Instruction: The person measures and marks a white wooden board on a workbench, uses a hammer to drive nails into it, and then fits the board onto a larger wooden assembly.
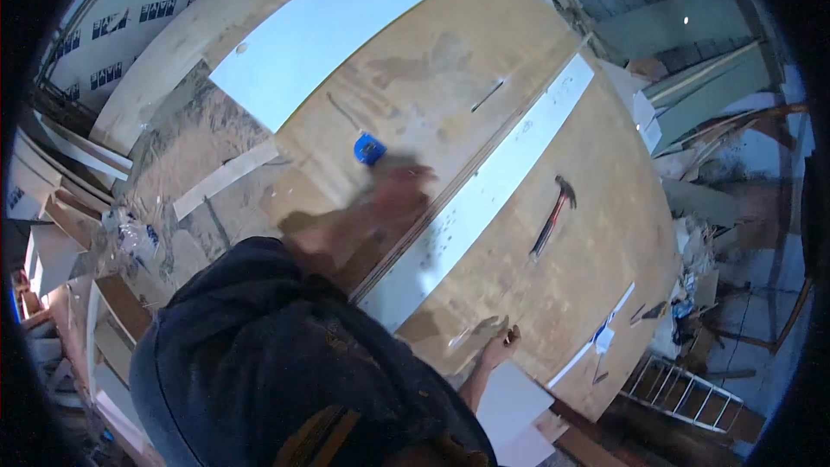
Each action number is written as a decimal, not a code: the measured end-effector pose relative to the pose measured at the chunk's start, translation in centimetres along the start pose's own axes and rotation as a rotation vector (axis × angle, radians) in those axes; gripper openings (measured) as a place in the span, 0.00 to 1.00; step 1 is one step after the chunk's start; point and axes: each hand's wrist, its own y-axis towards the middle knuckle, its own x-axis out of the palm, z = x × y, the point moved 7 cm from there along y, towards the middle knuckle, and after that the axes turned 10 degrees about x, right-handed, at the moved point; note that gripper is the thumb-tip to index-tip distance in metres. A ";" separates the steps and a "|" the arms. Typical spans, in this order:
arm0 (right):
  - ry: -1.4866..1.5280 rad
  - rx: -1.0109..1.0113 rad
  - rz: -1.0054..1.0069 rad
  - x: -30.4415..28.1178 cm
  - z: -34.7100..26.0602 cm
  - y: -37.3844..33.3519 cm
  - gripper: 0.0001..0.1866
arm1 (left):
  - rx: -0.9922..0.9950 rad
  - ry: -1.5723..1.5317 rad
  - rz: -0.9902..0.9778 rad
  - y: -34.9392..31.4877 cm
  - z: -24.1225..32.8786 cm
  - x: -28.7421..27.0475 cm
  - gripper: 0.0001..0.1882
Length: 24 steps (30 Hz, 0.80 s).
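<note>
My left hand, smeared by motion, hovers over the wooden tabletop beside a long white strip. Its fingers are too blurred to read. Just beyond it lies a blue tape measure. Near the table's front edge my right hand is closed, fingertips pinched together; whatever sits between them is too small to name. Small dark pieces are scattered on the white strip. To the right of the strip rests a claw hammer with a dark and red handle.
A wide white panel covers the far left of the table. A thin dark stick lies farther back. At the right edge is a white straightedge with a blue part. A ladder lies at lower right. Scrap boards surround the table.
</note>
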 end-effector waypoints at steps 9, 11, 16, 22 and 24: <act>0.259 -0.006 0.049 7.6 -8.8 -19.0 0.18 | -0.073 0.392 -0.151 -1.8 -4.8 -11.3 0.42; 0.301 -0.108 -0.028 10.5 -16.6 -20.8 0.17 | -0.057 0.475 -0.333 -1.0 -6.5 -10.2 0.39; 0.342 -0.203 -0.425 17.5 -25.8 -23.8 0.16 | 0.006 0.367 -0.611 0.7 -5.6 -9.7 0.30; 0.310 -0.198 -0.720 24.2 -26.0 -23.5 0.17 | -0.042 -0.150 -0.580 -5.2 0.7 -12.0 0.29; 0.291 -0.294 -0.812 26.4 -26.3 -23.8 0.13 | -0.011 -0.289 -0.530 -6.3 3.7 -14.7 0.27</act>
